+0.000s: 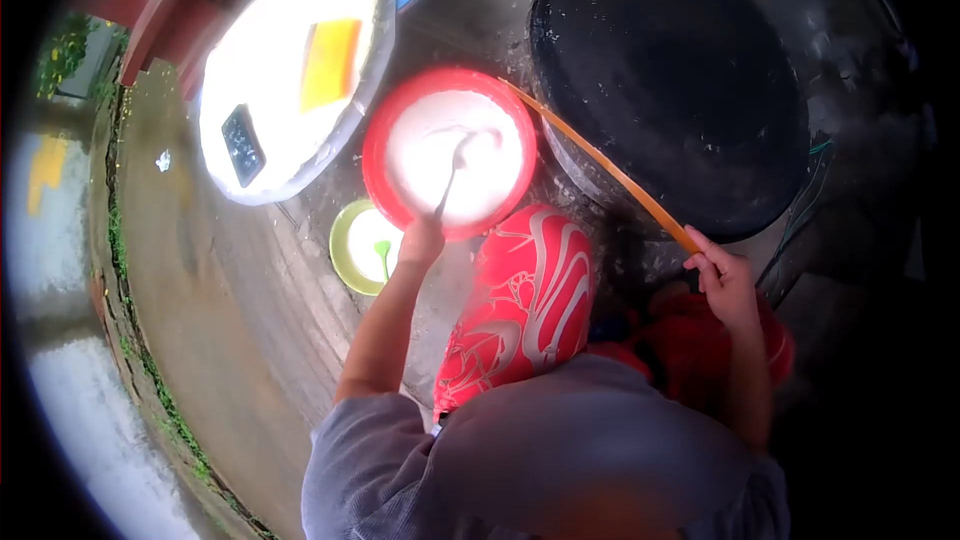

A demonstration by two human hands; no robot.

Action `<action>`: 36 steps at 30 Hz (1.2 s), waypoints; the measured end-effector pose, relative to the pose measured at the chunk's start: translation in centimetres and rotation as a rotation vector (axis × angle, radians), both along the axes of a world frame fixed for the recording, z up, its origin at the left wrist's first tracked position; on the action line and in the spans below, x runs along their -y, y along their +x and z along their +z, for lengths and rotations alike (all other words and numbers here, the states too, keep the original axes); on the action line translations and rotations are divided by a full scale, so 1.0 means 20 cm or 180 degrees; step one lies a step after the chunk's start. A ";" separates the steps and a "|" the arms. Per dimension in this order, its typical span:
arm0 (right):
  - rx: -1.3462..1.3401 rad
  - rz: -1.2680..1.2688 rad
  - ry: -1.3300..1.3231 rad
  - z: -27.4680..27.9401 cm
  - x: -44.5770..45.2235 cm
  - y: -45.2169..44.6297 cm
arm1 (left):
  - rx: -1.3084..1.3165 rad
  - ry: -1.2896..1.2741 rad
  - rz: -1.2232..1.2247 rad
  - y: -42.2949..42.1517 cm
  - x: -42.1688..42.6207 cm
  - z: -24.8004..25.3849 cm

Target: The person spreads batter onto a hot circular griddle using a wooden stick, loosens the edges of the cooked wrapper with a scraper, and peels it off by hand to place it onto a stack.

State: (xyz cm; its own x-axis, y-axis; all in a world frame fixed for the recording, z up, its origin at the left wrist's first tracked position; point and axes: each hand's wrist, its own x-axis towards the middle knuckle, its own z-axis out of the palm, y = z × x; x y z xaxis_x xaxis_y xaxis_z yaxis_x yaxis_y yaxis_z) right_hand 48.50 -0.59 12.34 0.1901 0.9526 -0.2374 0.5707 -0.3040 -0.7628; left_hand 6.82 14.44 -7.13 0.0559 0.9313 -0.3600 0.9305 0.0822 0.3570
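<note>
At eleven o'clock, stir bowl (374, 148) gently, gripping ladle (449, 186) in left hand (423, 241), stick (612, 170) in right hand (730, 288).

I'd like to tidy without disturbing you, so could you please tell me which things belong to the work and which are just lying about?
Probably in the work:
- red basin of white mixture
- utensil in the left hand
- flat stick in the right hand
- black round surface

Apparently lying about:
- dark, phone-like rectangle
- white scrap on the ground
</note>
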 end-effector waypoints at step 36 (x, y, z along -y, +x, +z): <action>-0.0108 -0.0057 0.0027 -0.13 0.08 -0.01 | -0.0030 -0.0291 0.0400 -0.12 0.21 0.25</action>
State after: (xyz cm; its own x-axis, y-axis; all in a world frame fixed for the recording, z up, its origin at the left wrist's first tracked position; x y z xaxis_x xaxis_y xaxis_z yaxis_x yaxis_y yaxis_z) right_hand 48.38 -2.20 9.67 0.1992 0.9512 -0.2358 0.5391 -0.3073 -0.7842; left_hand 4.42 10.24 -2.17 -0.0628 0.8941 -0.4435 0.9141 0.2299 0.3340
